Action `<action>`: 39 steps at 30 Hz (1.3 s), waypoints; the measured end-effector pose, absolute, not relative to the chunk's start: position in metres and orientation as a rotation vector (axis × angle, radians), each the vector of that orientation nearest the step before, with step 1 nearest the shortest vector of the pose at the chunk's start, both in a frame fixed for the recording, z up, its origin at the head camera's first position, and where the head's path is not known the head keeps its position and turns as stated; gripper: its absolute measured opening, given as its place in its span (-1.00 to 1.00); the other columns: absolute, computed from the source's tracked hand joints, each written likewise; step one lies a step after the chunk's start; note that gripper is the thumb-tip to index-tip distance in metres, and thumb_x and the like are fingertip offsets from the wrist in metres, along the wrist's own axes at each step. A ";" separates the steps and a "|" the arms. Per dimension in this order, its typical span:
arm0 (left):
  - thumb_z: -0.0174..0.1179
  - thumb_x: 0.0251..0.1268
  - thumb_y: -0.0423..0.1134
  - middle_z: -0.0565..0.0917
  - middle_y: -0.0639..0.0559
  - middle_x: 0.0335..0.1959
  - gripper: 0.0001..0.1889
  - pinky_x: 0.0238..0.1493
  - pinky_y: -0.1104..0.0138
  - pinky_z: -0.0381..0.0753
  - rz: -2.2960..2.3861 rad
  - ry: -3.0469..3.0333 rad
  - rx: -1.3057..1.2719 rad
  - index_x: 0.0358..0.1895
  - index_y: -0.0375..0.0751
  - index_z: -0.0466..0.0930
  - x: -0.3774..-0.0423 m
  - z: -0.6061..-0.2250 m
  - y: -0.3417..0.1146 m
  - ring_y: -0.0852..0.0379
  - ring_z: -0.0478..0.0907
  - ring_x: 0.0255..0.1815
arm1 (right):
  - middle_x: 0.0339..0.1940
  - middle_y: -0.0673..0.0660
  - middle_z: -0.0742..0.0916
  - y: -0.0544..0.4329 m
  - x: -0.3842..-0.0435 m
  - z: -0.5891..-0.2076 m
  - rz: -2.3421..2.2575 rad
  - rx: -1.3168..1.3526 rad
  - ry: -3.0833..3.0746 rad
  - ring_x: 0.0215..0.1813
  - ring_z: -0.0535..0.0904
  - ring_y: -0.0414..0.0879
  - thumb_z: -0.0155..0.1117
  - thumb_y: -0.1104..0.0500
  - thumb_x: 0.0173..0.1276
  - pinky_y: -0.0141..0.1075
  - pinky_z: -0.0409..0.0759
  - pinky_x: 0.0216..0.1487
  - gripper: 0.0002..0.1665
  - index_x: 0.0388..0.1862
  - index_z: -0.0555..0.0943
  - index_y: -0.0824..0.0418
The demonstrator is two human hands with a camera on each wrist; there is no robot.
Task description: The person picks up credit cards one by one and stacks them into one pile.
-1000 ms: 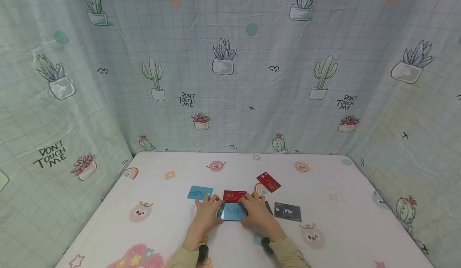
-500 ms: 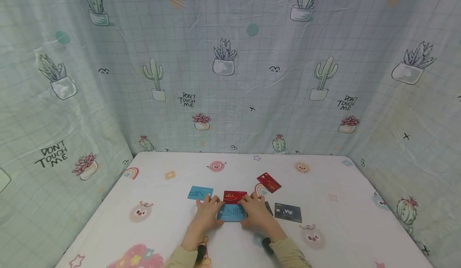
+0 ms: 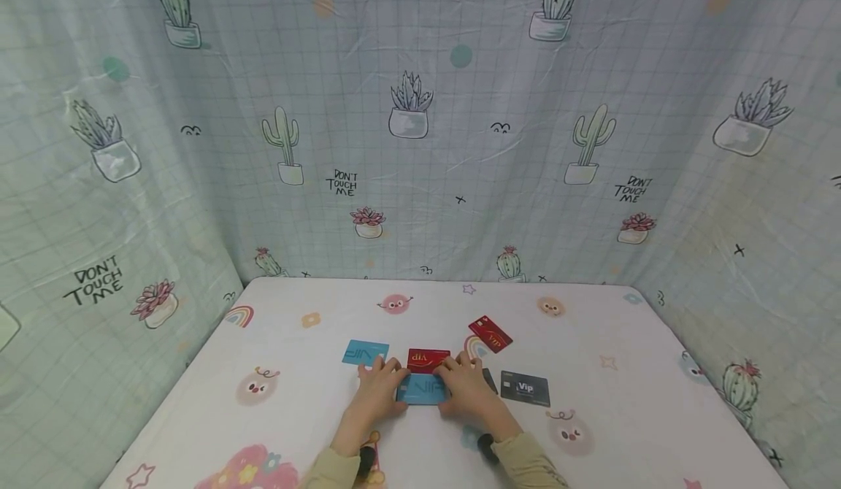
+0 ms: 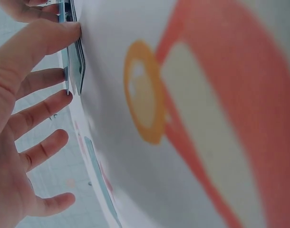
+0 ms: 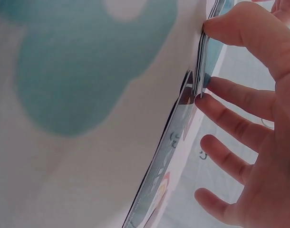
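Observation:
Both hands hold a small stack of cards topped by a light blue VIP card (image 3: 423, 390). Thumb and fingertips of my left hand (image 3: 379, 389) pinch its left end; my right hand (image 3: 468, 387) does the same at the right end. In the left wrist view the thumb (image 4: 45, 40) lies on the near edge of the stack (image 4: 74, 71), the ring and little fingers spread free. Several layered edges of the stack (image 5: 200, 61) show in the right wrist view. A red VIP card (image 3: 428, 360) lies right behind the stack, its lower part hidden.
Another blue card (image 3: 364, 352) lies beyond my left hand. To the right are a red card (image 3: 490, 334), a black Vip card (image 3: 525, 388), and a dark card (image 3: 489, 380) partly covered by my right hand. A patterned curtain (image 3: 434, 160) stands behind the white table (image 3: 289, 423).
The bright glare at the left of the top blue card has faded. Both hands keep their hold in nearly the same place.

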State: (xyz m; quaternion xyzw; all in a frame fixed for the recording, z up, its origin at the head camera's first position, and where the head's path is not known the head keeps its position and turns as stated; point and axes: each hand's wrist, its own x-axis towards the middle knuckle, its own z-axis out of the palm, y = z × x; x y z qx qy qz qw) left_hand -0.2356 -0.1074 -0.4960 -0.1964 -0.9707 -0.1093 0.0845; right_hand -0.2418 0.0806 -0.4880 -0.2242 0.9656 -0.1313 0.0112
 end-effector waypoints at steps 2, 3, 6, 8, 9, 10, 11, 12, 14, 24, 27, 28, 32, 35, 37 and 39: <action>0.41 -0.25 -0.12 0.53 0.00 -0.22 -0.50 -0.06 -0.28 0.25 -0.324 -2.897 -0.587 -0.09 -0.11 0.57 -0.236 -0.496 -0.108 -0.03 0.33 -0.10 | -0.07 0.09 0.54 0.080 -0.242 -0.489 -0.406 -0.702 3.010 0.03 0.27 0.04 0.43 0.03 -0.13 0.21 0.16 0.17 -0.39 -0.02 0.51 0.12; 0.41 -0.25 -0.12 0.53 0.00 -0.22 -0.50 -0.06 -0.28 0.26 -0.324 -2.899 -0.588 -0.09 -0.11 0.57 -0.236 -0.497 -0.108 -0.03 0.33 -0.11 | -0.07 0.09 0.54 0.080 -0.242 -0.489 -0.407 -0.702 3.008 0.04 0.27 0.04 0.43 0.03 -0.12 0.21 0.15 0.17 -0.39 -0.02 0.51 0.13; 0.41 -0.25 -0.12 0.52 0.00 -0.23 -0.51 -0.08 -0.27 0.27 -0.320 -2.901 -0.596 -0.10 -0.12 0.57 -0.235 -0.496 -0.108 -0.02 0.32 -0.13 | -0.06 0.09 0.55 0.080 -0.242 -0.490 -0.405 -0.712 3.005 0.04 0.27 0.04 0.42 0.02 -0.12 0.20 0.16 0.17 -0.38 -0.01 0.51 0.13; 0.41 -0.25 -0.12 0.52 0.00 -0.22 -0.51 -0.09 -0.26 0.28 -0.317 -2.906 -0.602 -0.10 -0.13 0.57 -0.235 -0.496 -0.108 -0.02 0.32 -0.13 | -0.06 0.09 0.55 0.080 -0.242 -0.490 -0.400 -0.721 3.006 0.04 0.27 0.04 0.42 0.02 -0.12 0.19 0.16 0.17 -0.38 -0.01 0.51 0.13; 0.41 -0.24 -0.12 0.52 0.00 -0.22 -0.51 -0.09 -0.26 0.29 -0.316 -2.907 -0.605 -0.10 -0.13 0.56 -0.234 -0.495 -0.108 -0.02 0.32 -0.13 | -0.05 0.09 0.55 0.080 -0.242 -0.490 -0.397 -0.725 3.007 0.04 0.27 0.04 0.42 0.02 -0.12 0.18 0.16 0.17 -0.38 -0.01 0.51 0.13; 0.40 -0.24 -0.12 0.52 -0.01 -0.22 -0.51 -0.09 -0.26 0.29 -0.317 -2.909 -0.607 -0.10 -0.13 0.56 -0.234 -0.495 -0.108 -0.02 0.32 -0.13 | -0.05 0.09 0.55 0.080 -0.242 -0.490 -0.392 -0.728 3.009 0.03 0.27 0.04 0.42 0.02 -0.11 0.18 0.17 0.16 -0.38 -0.01 0.51 0.13; 0.40 -0.24 -0.12 0.52 -0.01 -0.22 -0.51 -0.09 -0.26 0.29 -0.320 -2.911 -0.608 -0.10 -0.13 0.56 -0.234 -0.495 -0.108 -0.03 0.33 -0.12 | -0.05 0.09 0.55 0.080 -0.242 -0.490 -0.390 -0.731 3.010 0.03 0.27 0.04 0.42 0.02 -0.11 0.18 0.17 0.16 -0.38 -0.01 0.51 0.13; 0.40 -0.24 -0.12 0.52 -0.01 -0.22 -0.51 -0.08 -0.26 0.28 -0.322 -2.913 -0.608 -0.10 -0.13 0.56 -0.234 -0.495 -0.108 -0.03 0.33 -0.11 | -0.05 0.09 0.55 0.080 -0.243 -0.490 -0.387 -0.733 3.011 0.03 0.28 0.04 0.42 0.02 -0.11 0.18 0.17 0.16 -0.38 -0.01 0.51 0.13; 0.40 -0.24 -0.13 0.52 -0.01 -0.22 -0.52 -0.08 -0.26 0.28 -0.327 -2.912 -0.611 -0.11 -0.13 0.56 -0.234 -0.495 -0.108 -0.04 0.34 -0.11 | -0.04 0.09 0.55 0.081 -0.243 -0.490 -0.382 -0.735 3.012 0.03 0.27 0.04 0.42 0.02 -0.11 0.18 0.17 0.16 -0.38 0.00 0.51 0.13; 0.40 -0.23 -0.12 0.55 -0.01 -0.19 -0.52 -0.05 -0.30 0.24 -0.348 -2.933 -0.595 -0.11 -0.14 0.57 -0.235 -0.496 -0.108 -0.11 0.36 -0.05 | -0.02 0.08 0.54 0.081 -0.243 -0.491 -0.379 -0.717 2.995 0.05 0.26 0.03 0.42 0.01 -0.10 0.18 0.16 0.19 -0.38 0.01 0.51 0.11; 0.39 -0.22 -0.11 0.56 -0.01 -0.18 -0.53 -0.04 -0.30 0.23 -0.356 -2.934 -0.594 -0.11 -0.13 0.57 -0.236 -0.497 -0.109 -0.12 0.36 -0.04 | -0.01 0.09 0.54 0.081 -0.243 -0.490 -0.385 -0.719 2.989 0.07 0.26 0.04 0.42 0.01 -0.09 0.19 0.14 0.20 -0.38 0.01 0.51 0.11; 0.39 -0.22 -0.10 0.56 -0.01 -0.18 -0.53 -0.04 -0.30 0.23 -0.355 -2.933 -0.598 -0.11 -0.13 0.57 -0.236 -0.497 -0.109 -0.12 0.37 -0.03 | -0.01 0.09 0.54 0.081 -0.243 -0.490 -0.385 -0.721 2.986 0.07 0.26 0.04 0.42 0.00 -0.09 0.19 0.14 0.20 -0.38 0.01 0.51 0.11; 0.40 -0.22 -0.09 0.57 -0.01 -0.17 -0.53 -0.05 -0.28 0.25 -0.371 -2.931 -0.616 -0.12 -0.15 0.57 -0.237 -0.497 -0.111 -0.11 0.37 -0.03 | 0.00 0.09 0.53 0.082 -0.243 -0.489 -0.389 -0.737 2.978 0.07 0.27 0.04 0.40 0.00 -0.07 0.19 0.14 0.20 -0.39 0.02 0.50 0.12; 0.39 -0.21 -0.09 0.56 -0.01 -0.16 -0.53 -0.05 -0.28 0.25 -0.394 -2.938 -0.628 -0.11 -0.15 0.57 -0.237 -0.496 -0.112 -0.09 0.36 -0.04 | 0.02 0.09 0.53 0.083 -0.243 -0.488 -0.400 -0.751 2.973 0.07 0.27 0.05 0.39 0.00 -0.05 0.21 0.13 0.20 -0.39 0.03 0.50 0.12; 0.39 -0.20 -0.09 0.56 -0.01 -0.15 -0.53 -0.05 -0.28 0.25 -0.398 -2.941 -0.636 -0.11 -0.15 0.57 -0.237 -0.495 -0.113 -0.08 0.36 -0.05 | 0.03 0.10 0.53 0.084 -0.243 -0.488 -0.406 -0.753 2.970 0.09 0.27 0.06 0.39 0.00 -0.04 0.22 0.12 0.20 -0.40 0.03 0.50 0.12; 0.38 -0.19 -0.09 0.56 -0.01 -0.15 -0.54 -0.05 -0.29 0.25 -0.393 -2.943 -0.644 -0.11 -0.14 0.57 -0.237 -0.495 -0.113 -0.07 0.36 -0.06 | 0.04 0.11 0.52 0.084 -0.243 -0.488 -0.410 -0.751 2.965 0.10 0.27 0.08 0.38 0.01 -0.03 0.23 0.11 0.20 -0.40 0.04 0.49 0.12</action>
